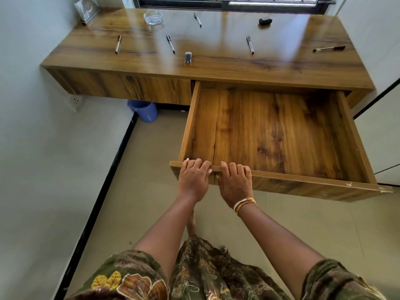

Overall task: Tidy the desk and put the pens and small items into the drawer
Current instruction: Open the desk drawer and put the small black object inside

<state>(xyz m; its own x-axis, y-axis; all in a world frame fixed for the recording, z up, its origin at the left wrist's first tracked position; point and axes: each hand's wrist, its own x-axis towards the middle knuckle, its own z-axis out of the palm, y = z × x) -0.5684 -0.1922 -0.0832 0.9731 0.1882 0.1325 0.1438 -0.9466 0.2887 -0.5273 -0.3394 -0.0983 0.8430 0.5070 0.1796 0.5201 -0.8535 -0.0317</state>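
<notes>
A long wood-grain desk (216,61) runs under a window, beyond both hands. Its wide wooden drawer (270,131) is pulled far out toward the person, its floor bare. Both hands grip the drawer's front edge near its left corner: the left hand (193,178) and, just beside it, the right hand (234,182), fingers curled over the rim.

Every item to tidy lies on the desktop, past the open drawer. A clear glass ashtray (153,17) and a small black oval case (265,20) sit farthest back. Five dark pens are scattered: one far left (118,44), one beyond the left hand (170,43), one at the back (197,19), one beyond the right hand (250,44), all lying roughly front-to-back, and one far right (329,48) lying crosswise. A small silver-and-black block (188,57) is nearest, probably easiest for the left hand.
</notes>
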